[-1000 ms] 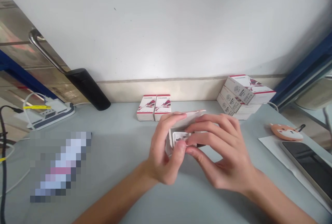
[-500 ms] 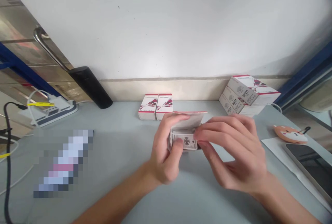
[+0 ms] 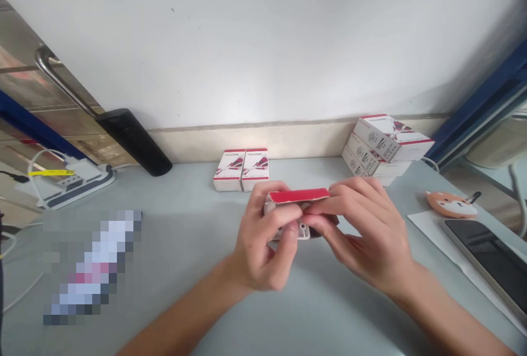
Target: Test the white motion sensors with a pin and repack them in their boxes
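Between my hands, above the table, is a small cardboard box (image 3: 300,195) whose raised flap shows a red edge toward me. A white plastic piece (image 3: 303,231) with a small round hole shows in the box's opening, partly covered by my fingers. My left hand (image 3: 263,240) wraps around the left side of the box, its thumb and index finger near the white piece. My right hand (image 3: 366,229) is closed at the right side, thumb and fingertips pinched together at the opening. What those fingertips pinch is hidden.
Two white-and-red boxes (image 3: 241,170) stand side by side behind my hands. Several similar boxes (image 3: 382,144) are stacked back right. A phone (image 3: 488,262), paper (image 3: 428,235) and an orange animal-face item (image 3: 450,205) lie right. Left are a black cylinder (image 3: 135,142) and power strip (image 3: 78,188).
The box's flap has tipped toward me, so its red edge now shows and less of the white piece is visible. My right fingertips have moved slightly left, and the whole view has shifted a little.
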Motion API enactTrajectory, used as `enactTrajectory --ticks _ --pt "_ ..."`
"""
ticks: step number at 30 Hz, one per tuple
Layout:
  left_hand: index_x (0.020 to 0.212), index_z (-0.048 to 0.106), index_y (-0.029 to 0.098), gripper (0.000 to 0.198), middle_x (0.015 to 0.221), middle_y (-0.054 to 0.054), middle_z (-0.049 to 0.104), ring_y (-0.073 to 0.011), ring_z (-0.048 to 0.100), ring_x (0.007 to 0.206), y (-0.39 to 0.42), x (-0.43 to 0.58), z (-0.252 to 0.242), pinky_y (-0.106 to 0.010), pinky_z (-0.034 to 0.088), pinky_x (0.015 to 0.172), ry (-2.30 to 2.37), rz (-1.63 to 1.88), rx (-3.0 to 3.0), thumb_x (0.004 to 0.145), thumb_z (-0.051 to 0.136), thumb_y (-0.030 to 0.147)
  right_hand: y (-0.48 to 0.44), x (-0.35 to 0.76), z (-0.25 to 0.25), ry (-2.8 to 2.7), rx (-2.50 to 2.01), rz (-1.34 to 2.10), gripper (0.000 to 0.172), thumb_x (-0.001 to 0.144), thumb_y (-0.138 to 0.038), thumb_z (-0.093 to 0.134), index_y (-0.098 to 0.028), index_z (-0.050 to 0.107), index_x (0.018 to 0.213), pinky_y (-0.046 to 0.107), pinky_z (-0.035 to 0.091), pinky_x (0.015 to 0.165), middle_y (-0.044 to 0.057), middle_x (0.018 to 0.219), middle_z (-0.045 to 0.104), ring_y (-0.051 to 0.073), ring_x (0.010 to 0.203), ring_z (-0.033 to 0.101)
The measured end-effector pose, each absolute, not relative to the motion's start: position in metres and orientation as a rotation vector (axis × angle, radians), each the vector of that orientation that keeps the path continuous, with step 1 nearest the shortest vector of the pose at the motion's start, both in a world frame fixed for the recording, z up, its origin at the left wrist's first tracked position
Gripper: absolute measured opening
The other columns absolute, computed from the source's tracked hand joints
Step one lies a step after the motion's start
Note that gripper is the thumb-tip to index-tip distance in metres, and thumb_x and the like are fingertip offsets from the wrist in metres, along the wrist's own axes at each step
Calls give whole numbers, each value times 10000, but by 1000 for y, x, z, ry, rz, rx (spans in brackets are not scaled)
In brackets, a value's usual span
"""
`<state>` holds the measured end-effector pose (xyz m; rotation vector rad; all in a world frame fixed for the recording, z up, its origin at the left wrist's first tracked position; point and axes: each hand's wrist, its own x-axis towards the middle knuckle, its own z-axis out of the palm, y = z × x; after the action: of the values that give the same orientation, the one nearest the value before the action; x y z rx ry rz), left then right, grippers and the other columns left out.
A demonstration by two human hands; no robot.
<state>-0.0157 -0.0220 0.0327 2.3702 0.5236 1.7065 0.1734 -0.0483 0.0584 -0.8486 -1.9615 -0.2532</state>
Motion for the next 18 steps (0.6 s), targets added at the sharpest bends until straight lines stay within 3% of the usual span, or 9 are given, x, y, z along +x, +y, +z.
enactTrajectory --ticks 4,12,18 --pt "1035 601 203 265 1083 -97 644 -249 591 994 -22 -16 35 -407 555 775 510 1709 2450 870 485 31 -48 172 54 -1959 -908 -202 65 995 -223 705 -218 656 952 348 357 706 27 826 618 187 760 485" --pt "869 572 224 193 840 -61 617 -269 605 981 -26 -20 40 -417 538 766 572 1636 2413 879 469 61 -50 173 52 -1978 -974 -10 64 1007 -240 662 -233 677 946 402 421 835 75 1088 584 227 940 535" --pt "1002 592 216 172 900 -52 635 -245 570 921 -24 -22 41 -423 498 772 656 1560 2402 925 484 107 -48 169 51 -1900 -1021 266 66 1019 -245 639 -261 690 1057 395 471 838 44 1037 611 210 964 590"
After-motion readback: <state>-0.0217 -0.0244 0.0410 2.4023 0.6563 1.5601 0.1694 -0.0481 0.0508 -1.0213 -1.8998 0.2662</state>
